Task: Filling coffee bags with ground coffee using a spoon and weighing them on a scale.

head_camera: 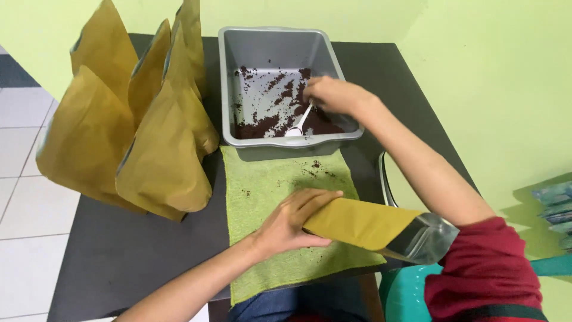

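Observation:
My left hand grips a mustard-yellow pouch that lies on a green towel, its silver-lined mouth open toward me. My right hand reaches into a grey plastic tub and holds a white spoon by its handle. The spoon's bowl rests in dark brown grounds spread over the tub's floor. A few crumbs of the grounds lie on the towel just in front of the tub.
Several filled mustard-yellow pouches stand upright at the left of the dark table. A green wall rises behind and to the right. A teal chair shows below the table's near edge. White floor tiles lie at far left.

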